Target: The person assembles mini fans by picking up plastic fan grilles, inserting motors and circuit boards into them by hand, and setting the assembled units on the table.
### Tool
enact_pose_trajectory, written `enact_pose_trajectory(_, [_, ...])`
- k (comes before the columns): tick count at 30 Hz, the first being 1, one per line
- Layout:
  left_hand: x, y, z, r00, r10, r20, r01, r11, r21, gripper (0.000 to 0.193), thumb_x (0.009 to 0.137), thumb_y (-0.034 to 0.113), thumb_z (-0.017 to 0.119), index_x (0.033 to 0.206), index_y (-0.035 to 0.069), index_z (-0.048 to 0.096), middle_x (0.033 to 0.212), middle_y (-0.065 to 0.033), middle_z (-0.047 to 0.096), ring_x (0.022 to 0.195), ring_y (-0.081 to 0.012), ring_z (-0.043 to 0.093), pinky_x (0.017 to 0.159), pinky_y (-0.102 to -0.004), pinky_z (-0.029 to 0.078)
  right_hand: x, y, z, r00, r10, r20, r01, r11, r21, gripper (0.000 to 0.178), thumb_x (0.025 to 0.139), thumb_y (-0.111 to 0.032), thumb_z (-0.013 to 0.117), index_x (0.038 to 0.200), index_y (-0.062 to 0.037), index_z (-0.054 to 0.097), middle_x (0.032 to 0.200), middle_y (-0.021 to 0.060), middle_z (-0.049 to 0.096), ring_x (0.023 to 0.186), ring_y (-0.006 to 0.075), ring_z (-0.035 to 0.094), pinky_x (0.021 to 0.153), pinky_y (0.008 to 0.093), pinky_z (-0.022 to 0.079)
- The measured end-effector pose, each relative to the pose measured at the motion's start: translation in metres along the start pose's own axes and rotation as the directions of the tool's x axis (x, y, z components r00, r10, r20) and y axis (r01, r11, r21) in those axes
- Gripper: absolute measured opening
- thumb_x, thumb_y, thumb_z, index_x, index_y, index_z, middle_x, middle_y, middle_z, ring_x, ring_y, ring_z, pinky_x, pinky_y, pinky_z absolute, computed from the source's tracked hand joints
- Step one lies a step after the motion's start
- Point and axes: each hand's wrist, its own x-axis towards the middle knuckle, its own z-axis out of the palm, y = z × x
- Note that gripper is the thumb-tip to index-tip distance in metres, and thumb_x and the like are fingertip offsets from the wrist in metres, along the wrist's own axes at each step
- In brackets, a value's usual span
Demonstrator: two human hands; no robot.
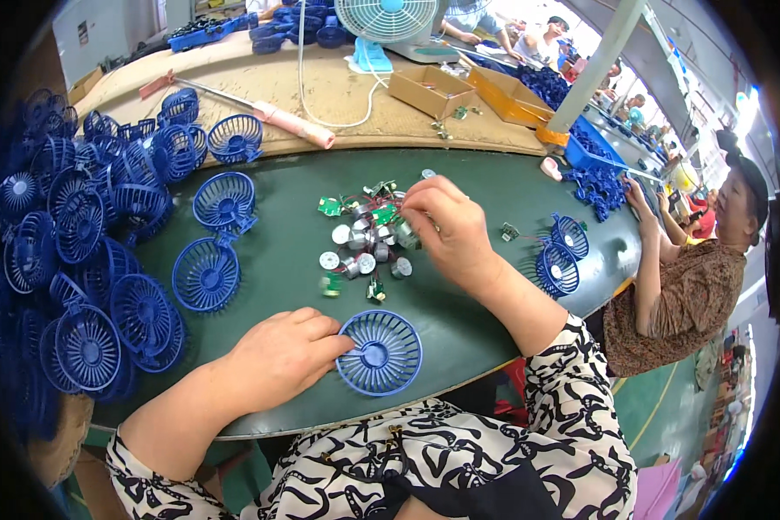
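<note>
A blue plastic fan guard (379,353), round and slatted, lies at the table's near edge. My left hand (290,354) grips its left rim between thumb and fingers. Farther off, my right hand (451,227) is closed in a pinch at the right side of a heap of small motors (367,263). A silvery small motor (405,232) shows at its fingertips, partly covered by them. Wires and green circuit boards (330,206) are mixed in with the heap.
Many blue guards (78,217) are piled at the left; two more (206,274) lie beside the motors. Joined guards (558,267) sit at the right, near a co-worker (685,277). Behind stand a pink-handled tool (295,124), cardboard boxes (431,91) and a desk fan (390,17).
</note>
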Motion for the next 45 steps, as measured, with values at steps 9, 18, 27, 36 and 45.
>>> enact_pose_trajectory(9, [0.002, 0.001, -0.002, 1.0, -0.013, 0.009, 0.013, 1.0, -0.003, 0.028, 0.081, 0.012, 0.071, 0.108, 0.007, 0.066, 0.104, -0.0077, 0.064, 0.097, -0.0265, 0.061, 0.085, -0.0392, 0.052, -0.003, 0.028, -0.012, 0.954, 0.169, 0.248, -0.135, 0.98, -0.147, 0.008, 0.085, -0.007, 0.07, 0.09, -0.0027, 0.065, 0.087, 0.0133, 0.065, 0.079, 0.033, 0.063, 0.07, 0.0387, 0.05])
enact_pose_trajectory(18, [0.001, 0.001, -0.003, 1.0, 0.006, 0.013, -0.006, 1.0, 0.008, 0.028, 0.081, 0.012, 0.072, 0.108, 0.007, 0.066, 0.103, -0.0076, 0.064, 0.097, -0.0264, 0.061, 0.085, -0.0385, 0.052, 0.012, 0.014, -0.042, 0.979, 0.052, 0.197, 0.003, 0.963, -0.269, 0.008, 0.084, -0.005, 0.072, 0.087, -0.0047, 0.064, 0.081, 0.0109, 0.06, 0.075, 0.0315, 0.062, 0.064, 0.0384, 0.049])
enact_pose_trajectory(27, [0.005, -0.002, 0.002, 0.999, -0.023, -0.041, 0.025, 0.999, 0.039, 0.028, 0.079, 0.01, 0.072, 0.106, 0.007, 0.067, 0.098, -0.0079, 0.064, 0.092, -0.0279, 0.061, 0.08, -0.0394, 0.053, 0.012, 0.011, -0.057, 0.998, 0.055, -0.014, -0.056, 0.99, -0.132, 0.007, 0.084, 0.0, 0.07, 0.087, -0.0007, 0.063, 0.079, 0.0098, 0.058, 0.07, 0.0246, 0.059, 0.064, 0.0339, 0.048])
enact_pose_trajectory(36, [0.0, -0.015, 0.011, 0.925, -0.255, -0.281, 0.292, 0.952, 0.097, 0.025, 0.075, 0.005, 0.072, 0.099, 0.006, 0.066, 0.089, -0.0101, 0.064, 0.085, -0.0316, 0.063, 0.075, -0.0426, 0.052, -0.022, -0.031, -0.084, 0.929, 0.207, 0.307, -0.134, 0.961, -0.242, 0.009, 0.086, -0.005, 0.069, 0.087, -0.0012, 0.062, 0.081, 0.0125, 0.057, 0.074, 0.0318, 0.06, 0.064, 0.0386, 0.048])
enact_pose_trajectory(45, [0.007, 0.003, 0.0, 0.978, 0.055, -0.202, -0.055, 0.998, 0.007, 0.023, 0.077, 0.009, 0.074, 0.099, 0.007, 0.066, 0.094, -0.0101, 0.063, 0.083, -0.0298, 0.065, 0.073, -0.0398, 0.054, -0.066, -0.041, -0.071, 0.905, 0.323, 0.277, -0.254, 0.932, -0.259, 0.009, 0.083, -0.007, 0.071, 0.089, -0.0036, 0.065, 0.087, 0.0111, 0.06, 0.083, 0.0315, 0.062, 0.071, 0.04, 0.051])
